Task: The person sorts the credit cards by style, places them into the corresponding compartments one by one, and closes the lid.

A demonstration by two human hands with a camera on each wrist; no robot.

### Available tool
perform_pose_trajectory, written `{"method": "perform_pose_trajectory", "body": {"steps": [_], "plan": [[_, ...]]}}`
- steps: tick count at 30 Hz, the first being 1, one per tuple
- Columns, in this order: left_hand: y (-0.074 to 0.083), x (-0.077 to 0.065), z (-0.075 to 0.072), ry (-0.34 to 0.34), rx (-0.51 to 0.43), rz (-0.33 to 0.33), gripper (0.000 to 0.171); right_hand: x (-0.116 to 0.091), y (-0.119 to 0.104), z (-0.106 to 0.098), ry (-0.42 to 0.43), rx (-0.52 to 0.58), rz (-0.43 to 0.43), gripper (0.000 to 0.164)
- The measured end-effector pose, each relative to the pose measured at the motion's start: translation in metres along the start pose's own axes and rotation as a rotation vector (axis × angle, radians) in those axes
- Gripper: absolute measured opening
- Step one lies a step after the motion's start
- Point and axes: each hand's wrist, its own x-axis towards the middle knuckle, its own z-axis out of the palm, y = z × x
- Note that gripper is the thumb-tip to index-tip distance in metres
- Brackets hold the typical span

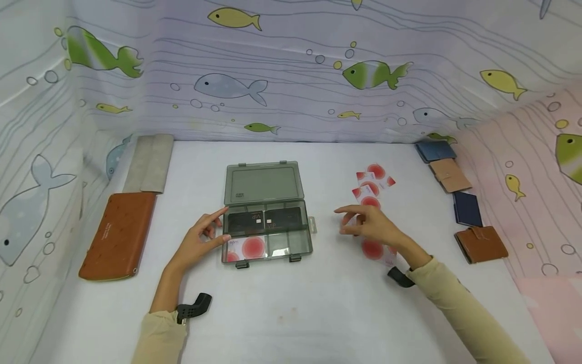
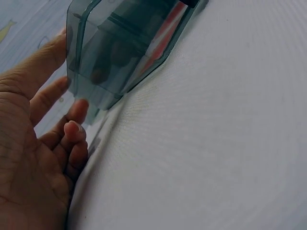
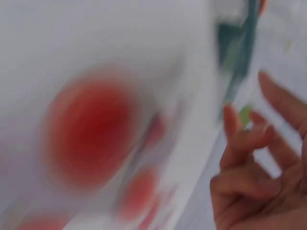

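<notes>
A translucent grey-green plastic case [image 1: 297,243] lies on the table with its lid [image 1: 265,182] folded back. Black VIP cards [image 1: 245,222] lie in its upper compartments, and a white card with red circles [image 1: 252,246] is in the lower left one. My left hand [image 1: 200,240] rests at the case's left side, index finger and thumb touching its edge. Over a column of similar red-and-white cards [image 1: 373,249] hovers my right hand [image 1: 370,222], thumb and index finger apart and nothing visible between them. In the right wrist view the cards are blurred.
At the left lie a brown wallet [image 1: 120,235] and a grey folded case [image 1: 150,162]. Along the right edge sit a blue wallet [image 1: 435,150], a tan one [image 1: 450,175], a navy one [image 1: 467,208] and a brown one [image 1: 482,244]. A fish-print curtain [image 1: 291,60] surrounds the table.
</notes>
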Motion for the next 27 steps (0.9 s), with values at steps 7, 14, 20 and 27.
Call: {"method": "perform_pose_trajectory", "body": {"steps": [7,14,20,27], "plan": [[-0.001,0.0,0.001,0.0,-0.006,-0.004,0.064,-0.022,0.057,-0.034,-0.011,-0.062,0.103,0.046],[0.001,0.0,0.003,0.009,-0.007,-0.021,0.063,-0.028,0.08,-0.046,0.031,-0.056,0.087,0.045],[-0.008,0.0,0.004,0.014,0.001,-0.015,0.064,-0.029,0.087,-0.048,0.026,-0.107,0.099,0.049],[-0.035,0.003,0.006,0.024,0.0,-0.019,0.067,-0.027,0.085,-0.048,0.062,-0.141,0.096,0.05]]}}
